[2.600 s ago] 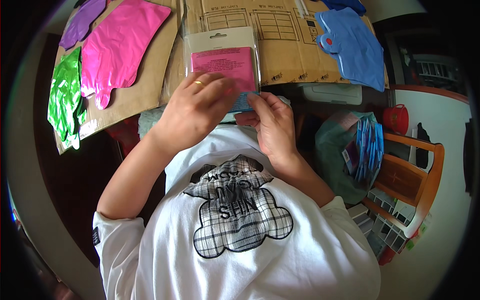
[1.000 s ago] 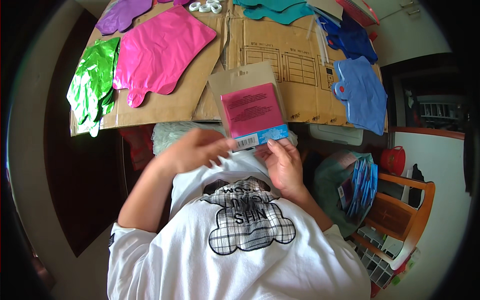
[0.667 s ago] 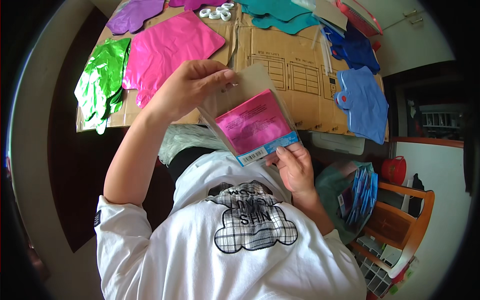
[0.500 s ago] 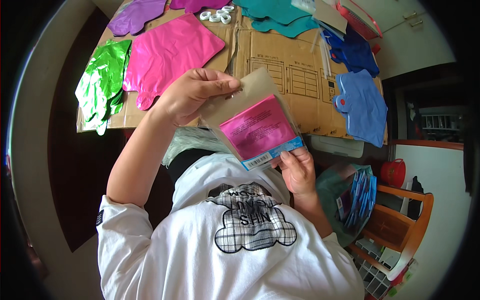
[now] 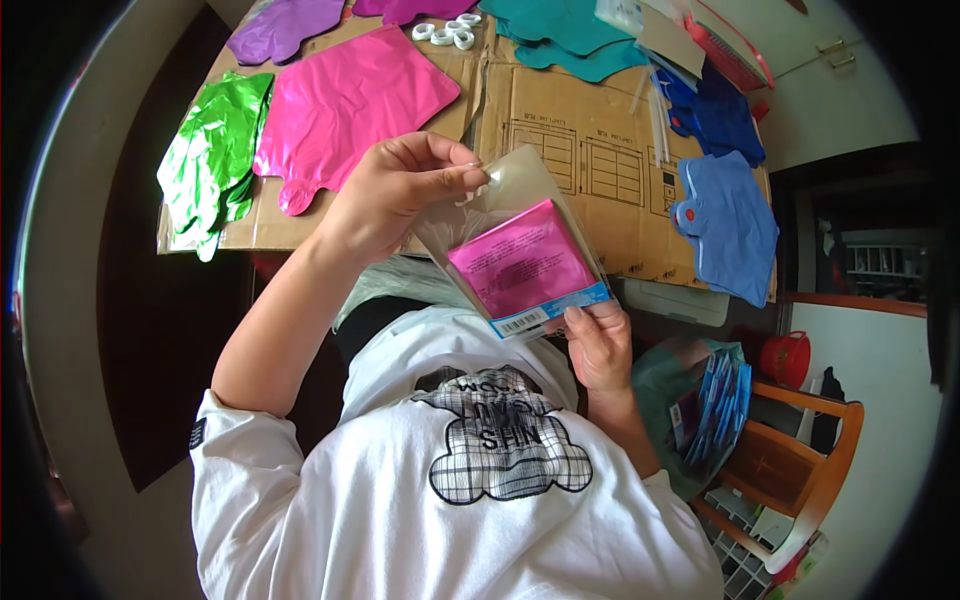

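Between my two hands is a clear plastic packet (image 5: 548, 188) with a folded pink foil balloon (image 5: 522, 262) inside and a blue strip with a barcode along its lower edge. My left hand (image 5: 400, 195) is closed, pinching the packet's upper left edge between thumb and fingers. Lower down, my right hand (image 5: 602, 345) grips the bottom right corner, thumb on the front and the other fingers partly hidden behind. The packet tilts in front of my shirt, near the table's front edge.
On the cardboard-covered table (image 5: 560, 225) lie flat foil balloons: pink (image 5: 355, 105), green (image 5: 212, 150), teal (image 5: 570, 40) and pale blue (image 5: 730, 225). White rings (image 5: 440, 38) sit at the back. At right, a bag of blue-edged packets (image 5: 715, 410) rests by a wooden chair (image 5: 790, 465).
The plastic at the packet's top has loosened and bulges more near my left fingers. Both hands keep their grip, and the packet has shifted slightly right. The whole view has shifted a little.
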The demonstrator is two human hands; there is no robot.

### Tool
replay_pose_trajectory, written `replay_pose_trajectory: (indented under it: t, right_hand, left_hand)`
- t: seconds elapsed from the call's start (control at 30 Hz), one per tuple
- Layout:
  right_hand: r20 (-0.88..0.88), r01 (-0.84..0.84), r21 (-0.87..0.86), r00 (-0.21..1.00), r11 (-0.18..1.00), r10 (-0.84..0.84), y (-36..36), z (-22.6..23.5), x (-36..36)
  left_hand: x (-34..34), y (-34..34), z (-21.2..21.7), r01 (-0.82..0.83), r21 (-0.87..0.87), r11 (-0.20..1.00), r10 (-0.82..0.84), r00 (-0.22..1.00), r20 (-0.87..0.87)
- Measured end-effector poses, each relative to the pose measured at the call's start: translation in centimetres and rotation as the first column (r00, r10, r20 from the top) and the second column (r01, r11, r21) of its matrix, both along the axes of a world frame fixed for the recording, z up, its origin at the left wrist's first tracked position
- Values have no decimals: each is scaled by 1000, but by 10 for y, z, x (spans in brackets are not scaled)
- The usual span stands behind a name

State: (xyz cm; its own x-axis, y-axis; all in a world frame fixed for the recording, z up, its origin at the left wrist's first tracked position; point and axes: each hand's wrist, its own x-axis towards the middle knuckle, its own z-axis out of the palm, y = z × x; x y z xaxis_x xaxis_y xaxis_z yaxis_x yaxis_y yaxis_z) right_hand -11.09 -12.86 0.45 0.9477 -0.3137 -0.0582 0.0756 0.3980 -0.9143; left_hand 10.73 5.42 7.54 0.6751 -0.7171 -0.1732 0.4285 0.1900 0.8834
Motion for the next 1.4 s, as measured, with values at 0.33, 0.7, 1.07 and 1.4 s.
replay_pose_trajectory:
  t: [0.33, 0.7, 1.07, 1.4]
  right_hand:
    - [22, 9, -4, 1000, 1000, -9, -1, 0, 5]
    - [-60, 26, 192, 998, 981, -14, 9, 12, 9]
    - [-197, 133, 204, 976, 970, -93, 12, 12, 10]
    - [-219, 201, 447, 969, 871, -111, 27, 14, 28]
  left_hand:
    - [1, 4, 1, 23, 66, 998, -6, 970, -242]
    - [-9, 12, -5, 100, -49, 994, -100, 995, -3]
    - [-5, 11, -2, 151, -58, 987, -161, 958, -237]
    - [-92, -4, -28, -38, 153, 987, 43, 999, -30]
